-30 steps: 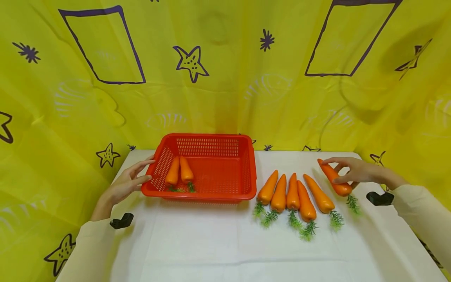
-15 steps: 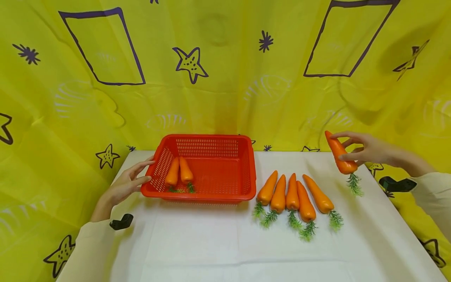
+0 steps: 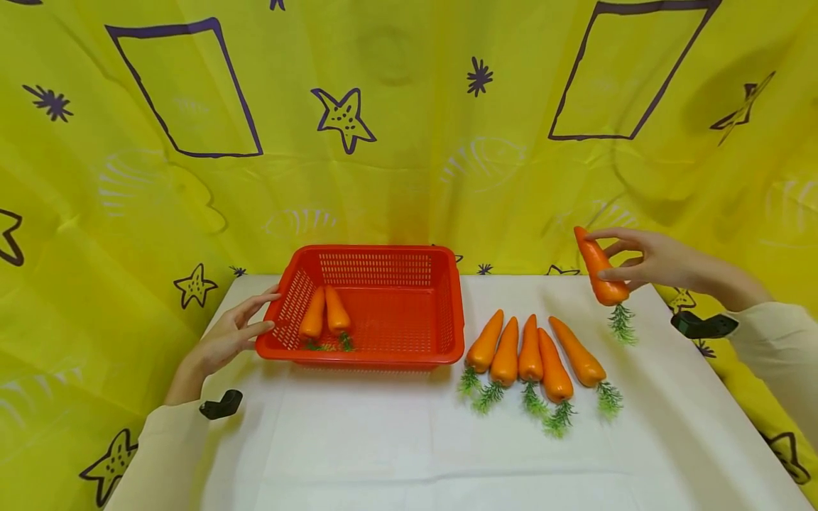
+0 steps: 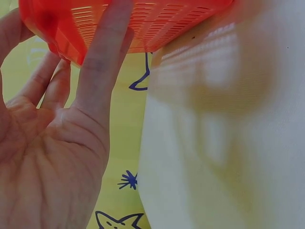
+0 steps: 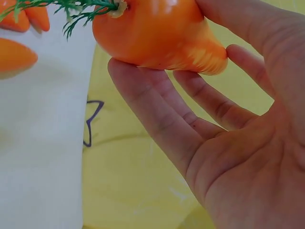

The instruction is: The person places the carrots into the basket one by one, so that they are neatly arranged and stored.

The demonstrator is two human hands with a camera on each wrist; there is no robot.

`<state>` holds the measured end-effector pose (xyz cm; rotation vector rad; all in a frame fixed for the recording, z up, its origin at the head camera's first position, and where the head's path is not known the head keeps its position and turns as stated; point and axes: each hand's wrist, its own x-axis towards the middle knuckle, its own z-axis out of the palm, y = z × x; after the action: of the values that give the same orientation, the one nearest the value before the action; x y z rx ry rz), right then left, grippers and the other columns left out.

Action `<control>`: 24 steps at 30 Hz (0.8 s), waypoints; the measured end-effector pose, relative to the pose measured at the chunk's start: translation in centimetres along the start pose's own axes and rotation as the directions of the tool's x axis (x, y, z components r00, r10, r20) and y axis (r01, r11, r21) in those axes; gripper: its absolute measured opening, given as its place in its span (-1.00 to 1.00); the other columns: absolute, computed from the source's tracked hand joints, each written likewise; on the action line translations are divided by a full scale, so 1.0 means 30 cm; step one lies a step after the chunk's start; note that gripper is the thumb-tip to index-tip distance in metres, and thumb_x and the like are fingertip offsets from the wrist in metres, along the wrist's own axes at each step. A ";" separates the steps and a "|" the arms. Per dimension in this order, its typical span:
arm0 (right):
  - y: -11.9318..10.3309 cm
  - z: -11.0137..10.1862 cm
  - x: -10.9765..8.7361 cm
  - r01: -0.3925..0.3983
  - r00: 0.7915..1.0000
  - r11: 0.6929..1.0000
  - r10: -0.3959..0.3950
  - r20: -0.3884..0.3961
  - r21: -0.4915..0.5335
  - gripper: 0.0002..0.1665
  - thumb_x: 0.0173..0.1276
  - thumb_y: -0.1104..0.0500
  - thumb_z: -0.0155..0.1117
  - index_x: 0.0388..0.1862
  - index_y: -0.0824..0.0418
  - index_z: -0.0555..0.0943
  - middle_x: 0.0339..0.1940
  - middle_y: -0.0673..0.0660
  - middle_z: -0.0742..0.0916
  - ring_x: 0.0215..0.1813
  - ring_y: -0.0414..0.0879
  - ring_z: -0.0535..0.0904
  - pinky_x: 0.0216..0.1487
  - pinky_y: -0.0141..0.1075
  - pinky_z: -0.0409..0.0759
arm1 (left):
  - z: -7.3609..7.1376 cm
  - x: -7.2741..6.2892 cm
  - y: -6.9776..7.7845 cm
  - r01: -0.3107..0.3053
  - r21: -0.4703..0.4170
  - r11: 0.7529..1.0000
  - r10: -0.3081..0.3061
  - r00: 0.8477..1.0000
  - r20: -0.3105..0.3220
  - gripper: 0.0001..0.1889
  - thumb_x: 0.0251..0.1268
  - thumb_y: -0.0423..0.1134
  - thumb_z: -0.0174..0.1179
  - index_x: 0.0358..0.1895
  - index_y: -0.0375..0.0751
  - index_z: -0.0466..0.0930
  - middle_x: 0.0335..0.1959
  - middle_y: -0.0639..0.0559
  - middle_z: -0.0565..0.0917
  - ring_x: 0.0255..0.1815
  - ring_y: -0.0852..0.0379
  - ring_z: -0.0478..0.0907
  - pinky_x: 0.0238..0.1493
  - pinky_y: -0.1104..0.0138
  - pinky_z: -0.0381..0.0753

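My right hand point(image 3: 661, 261) holds an orange toy carrot point(image 3: 599, 273) with a green leafy tuft, raised above the right side of the table. In the right wrist view the fingers and thumb pinch the thick body of that carrot point(image 5: 152, 33), its pointed end facing away. At the left, my left hand point(image 3: 226, 333) touches the side of a red plastic basket point(image 3: 450, 312) with extended fingers. The left wrist view shows the thumb point(image 4: 97, 71) along the basket's slotted wall point(image 4: 162, 24). Two toy carrots point(image 3: 337, 310) lie inside the basket, at its left end.
Several more carrots point(image 3: 530, 351) lie in a row on the white tablecloth point(image 3: 358, 433), right of the basket, with tips pointing away and tufts toward me. A yellow patterned curtain point(image 3: 396, 184) hangs behind the table and along both sides.
My right hand has lifted the carrot from beside the row, raising it up and rightward, then shifting slightly back left. The left hand and basket stay in place.
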<state>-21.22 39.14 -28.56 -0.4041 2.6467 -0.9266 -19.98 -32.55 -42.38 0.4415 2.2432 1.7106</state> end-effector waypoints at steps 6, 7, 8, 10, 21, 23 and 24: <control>-0.040 0.016 0.052 0.028 0.999 0.998 -0.029 0.023 0.048 -0.12 0.45 0.10 0.40 0.64 0.00 0.20 0.39 0.42 0.44 0.13 0.27 0.65 -0.10 -0.09 0.71 | 0.003 -0.004 0.006 -0.004 -0.016 1.000 0.004 1.000 0.005 -0.38 0.60 -0.29 0.09 0.61 -0.22 0.14 0.72 0.11 -0.12 0.64 -0.33 -0.20 0.16 -0.09 0.50; -0.050 0.019 0.062 0.034 0.999 0.998 -0.036 0.024 0.057 -0.11 0.45 0.10 0.41 0.64 -0.01 0.21 0.40 0.41 0.44 0.16 0.27 0.64 -0.09 -0.09 0.71 | 0.004 -0.005 0.007 -0.005 -0.017 1.000 0.005 1.000 0.007 -0.38 0.60 -0.29 0.08 0.61 -0.22 0.14 0.72 0.11 -0.12 0.64 -0.33 -0.20 0.16 -0.08 0.51; -0.062 0.023 0.072 0.038 0.999 0.998 -0.039 0.023 0.058 -0.11 0.44 0.09 0.41 0.64 -0.03 0.21 0.39 0.40 0.45 0.17 0.27 0.64 -0.09 -0.09 0.71 | 0.005 -0.005 0.008 -0.007 -0.018 1.000 0.007 1.000 0.008 -0.39 0.60 -0.30 0.08 0.61 -0.22 0.14 0.72 0.10 -0.13 0.64 -0.33 -0.20 0.16 -0.07 0.51; -0.086 0.033 0.096 0.043 0.999 0.997 -0.045 0.029 0.071 -0.11 0.44 0.07 0.42 0.63 -0.05 0.22 0.40 0.38 0.45 0.19 0.27 0.63 -0.07 -0.09 0.70 | 0.006 -0.007 0.008 -0.010 -0.018 1.000 0.011 1.000 0.007 -0.39 0.61 -0.30 0.07 0.61 -0.21 0.14 0.72 0.09 -0.12 0.64 -0.34 -0.20 0.15 -0.03 0.52; -0.228 0.126 0.247 0.104 0.991 0.987 -0.114 0.070 0.125 -0.13 0.40 0.04 0.45 0.60 -0.09 0.28 0.39 0.32 0.48 0.12 0.18 0.67 -0.08 -0.07 0.70 | 0.005 -0.004 -0.001 -0.020 -0.021 1.000 0.021 1.000 0.012 -0.40 0.61 -0.32 0.06 0.60 -0.21 0.15 0.72 0.08 -0.14 0.64 -0.37 -0.22 0.19 -0.20 0.45; -0.254 0.147 0.278 0.119 0.988 0.984 -0.130 0.080 0.130 -0.14 0.39 0.04 0.46 0.59 -0.12 0.30 0.38 0.30 0.50 0.14 0.19 0.66 -0.08 -0.07 0.71 | 0.005 -0.003 -0.001 -0.019 -0.017 1.000 0.019 1.000 0.012 -0.40 0.61 -0.31 0.06 0.60 -0.21 0.15 0.72 0.08 -0.14 0.64 -0.37 -0.21 0.18 -0.16 0.46; -0.267 0.158 0.294 0.128 0.986 0.982 -0.141 0.090 0.137 -0.15 0.40 0.04 0.46 0.59 -0.12 0.30 0.38 0.29 0.50 0.18 0.19 0.65 -0.07 -0.06 0.72 | 0.005 -0.003 0.000 -0.018 -0.014 1.000 0.018 1.000 0.009 -0.40 0.61 -0.31 0.06 0.60 -0.20 0.15 0.72 0.07 -0.13 0.63 -0.37 -0.21 0.17 -0.13 0.48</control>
<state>-26.20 27.31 -28.66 -0.5875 2.4768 -1.0855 -19.85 -32.45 -42.41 0.4667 2.2260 1.7282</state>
